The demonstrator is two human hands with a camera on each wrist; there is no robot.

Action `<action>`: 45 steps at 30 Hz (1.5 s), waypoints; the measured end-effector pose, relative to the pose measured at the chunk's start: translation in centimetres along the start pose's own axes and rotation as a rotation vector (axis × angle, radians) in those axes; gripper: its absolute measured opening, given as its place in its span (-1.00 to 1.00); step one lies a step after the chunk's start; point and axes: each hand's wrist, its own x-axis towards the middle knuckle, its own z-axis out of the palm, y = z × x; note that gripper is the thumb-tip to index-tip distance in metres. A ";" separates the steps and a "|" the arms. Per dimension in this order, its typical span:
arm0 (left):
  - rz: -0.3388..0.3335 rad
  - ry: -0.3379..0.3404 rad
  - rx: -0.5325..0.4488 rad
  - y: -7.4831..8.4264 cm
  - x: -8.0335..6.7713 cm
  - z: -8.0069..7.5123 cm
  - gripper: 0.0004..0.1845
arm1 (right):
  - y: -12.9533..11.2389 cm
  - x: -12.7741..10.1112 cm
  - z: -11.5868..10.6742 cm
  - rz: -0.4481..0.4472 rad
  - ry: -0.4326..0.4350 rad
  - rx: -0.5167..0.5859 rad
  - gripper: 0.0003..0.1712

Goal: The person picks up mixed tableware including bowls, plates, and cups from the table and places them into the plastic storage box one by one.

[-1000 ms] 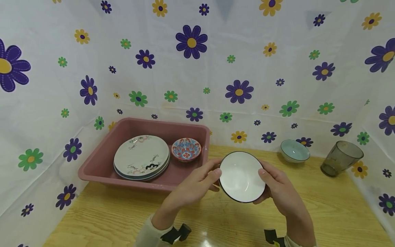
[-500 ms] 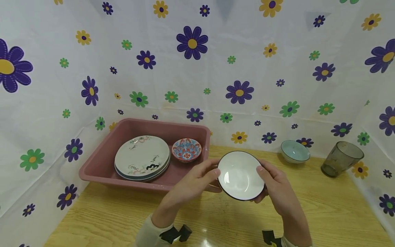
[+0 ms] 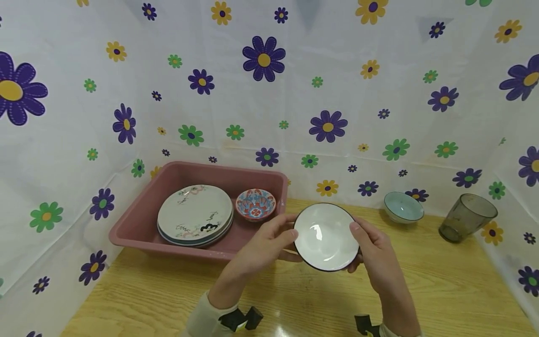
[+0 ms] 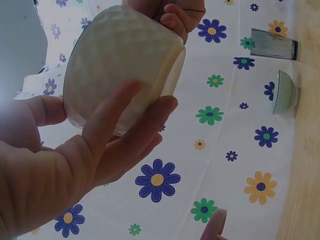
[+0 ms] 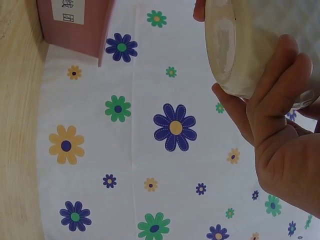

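Observation:
A white bowl point(image 3: 326, 237) with a dark rim is held up above the table, its inside turned towards the head camera. My left hand point(image 3: 266, 243) grips its left side, thumb at the rim and fingers behind. On the opposite side my right hand point(image 3: 376, 252) holds it the same way. In the left wrist view the fingers of the left hand point(image 4: 107, 135) spread under the bowl's dimpled outer wall point(image 4: 117, 60). The right wrist view has the right hand point(image 5: 287, 115) curled round the bowl near its foot ring point(image 5: 220, 45).
Left of the hands stands a pink basin point(image 3: 139, 206) holding stacked plates point(image 3: 195, 213) and a patterned red-and-blue bowl point(image 3: 255, 205). At the back right are a small pale green bowl point(image 3: 403, 207) and a tinted glass point(image 3: 467, 217). A flowered sheet point(image 3: 236, 103) hangs behind the wooden table point(image 3: 168, 290).
Both hands have shifted the white bowl slightly left and up, tilting it a little, so the bright reflection inside it has changed. Their grip on it stays the same.

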 end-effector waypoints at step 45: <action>0.018 0.228 -0.141 0.6 -0.2 -4.8 -0.51 | 0.6 0.2 3.5 -0.115 -0.167 0.099 -0.49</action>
